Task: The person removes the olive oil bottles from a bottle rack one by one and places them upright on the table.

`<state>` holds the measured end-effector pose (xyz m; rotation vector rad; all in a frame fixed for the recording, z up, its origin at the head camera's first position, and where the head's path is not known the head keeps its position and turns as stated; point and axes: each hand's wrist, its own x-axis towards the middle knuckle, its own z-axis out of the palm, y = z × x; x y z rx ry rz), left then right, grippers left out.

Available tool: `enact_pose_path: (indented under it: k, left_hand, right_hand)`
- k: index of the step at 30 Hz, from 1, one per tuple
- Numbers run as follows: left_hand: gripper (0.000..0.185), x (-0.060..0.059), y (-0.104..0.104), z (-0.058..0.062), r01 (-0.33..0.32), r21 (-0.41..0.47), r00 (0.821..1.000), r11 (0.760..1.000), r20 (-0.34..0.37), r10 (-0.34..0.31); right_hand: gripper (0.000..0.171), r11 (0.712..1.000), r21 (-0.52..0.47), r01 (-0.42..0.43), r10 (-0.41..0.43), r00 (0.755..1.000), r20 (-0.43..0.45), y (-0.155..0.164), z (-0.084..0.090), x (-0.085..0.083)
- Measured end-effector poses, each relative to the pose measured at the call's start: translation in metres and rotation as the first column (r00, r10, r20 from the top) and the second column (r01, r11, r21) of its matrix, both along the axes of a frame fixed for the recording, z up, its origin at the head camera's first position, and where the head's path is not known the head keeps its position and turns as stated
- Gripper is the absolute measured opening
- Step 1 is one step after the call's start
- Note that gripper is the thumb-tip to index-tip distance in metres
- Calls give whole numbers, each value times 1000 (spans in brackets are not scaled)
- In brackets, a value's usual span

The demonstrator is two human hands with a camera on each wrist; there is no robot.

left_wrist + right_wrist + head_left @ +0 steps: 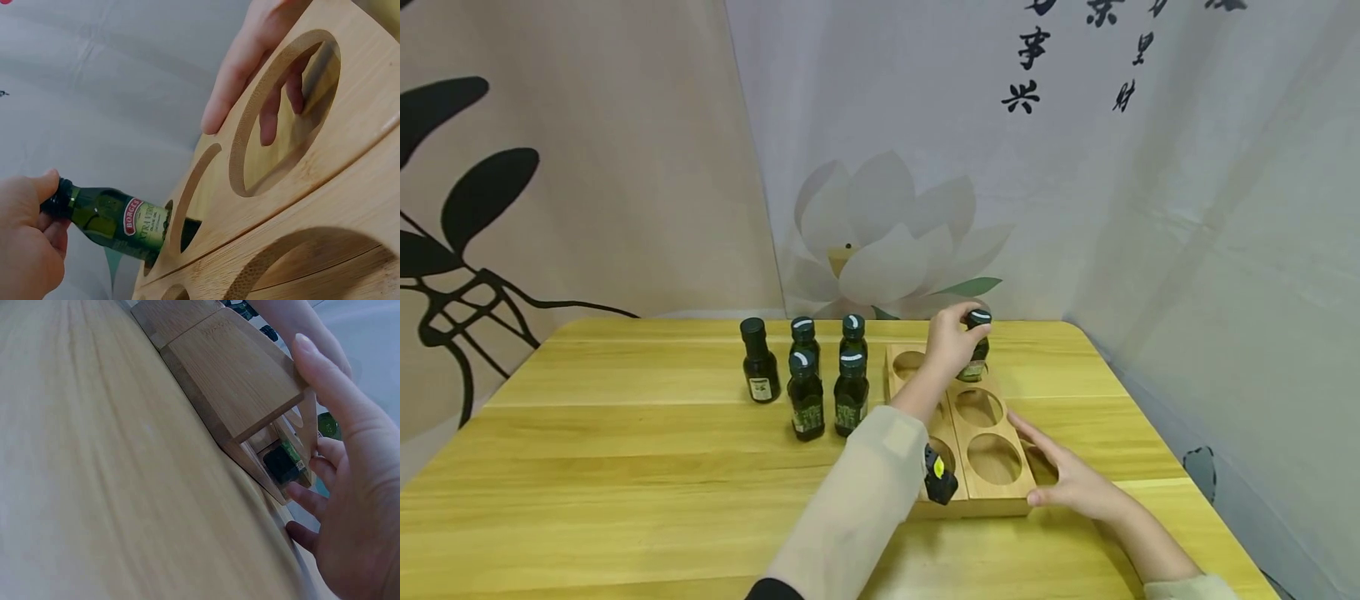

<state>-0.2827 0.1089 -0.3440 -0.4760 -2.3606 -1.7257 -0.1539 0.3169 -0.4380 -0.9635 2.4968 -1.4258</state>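
My left hand [951,342] grips the dark cap of a small olive oil bottle [974,358]. In the left wrist view the bottle [119,219] has its lower end inside the far right hole of a wooden rack [206,250], its labelled body still above the top. From the side, the right wrist view shows the bottle's dark base [281,464] within the rack. My right hand [1078,483] rests against the rack's right side, thumb at the near corner and fingers loosely bent along the side. The left forearm hides part of the rack's left row.
Left of the rack stand several upright olive oil bottles [807,404], one slimmer bottle [761,367] among them at the far left. They share a wooden table [625,467] with the rack. A printed cloth [880,167] hangs behind the table's back edge.
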Motion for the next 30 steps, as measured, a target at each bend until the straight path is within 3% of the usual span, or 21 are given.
enact_pose_path:
  k: [8,18,26,30]
  left_hand:
    - [39,1,-3,11,-32,75,999,997,-39,35]
    - [40,10,-10,40,-19,174,992,985,-116,39]
    - [40,19,-25,64,-2,225,987,974,-156,38]
    - [40,25,-34,75,13,229,977,973,-212,37]
  right_hand:
    - [95,1000,-20,4,-4,1000,22,1,-5,-2]
    - [95,1000,-15,4,-4,1000,19,4,-7,-3]
    - [96,1000,-1,3,-3,1000,6,3,-6,-4]
    - [97,1000,-7,0,0,1000,17,4,-7,-5]
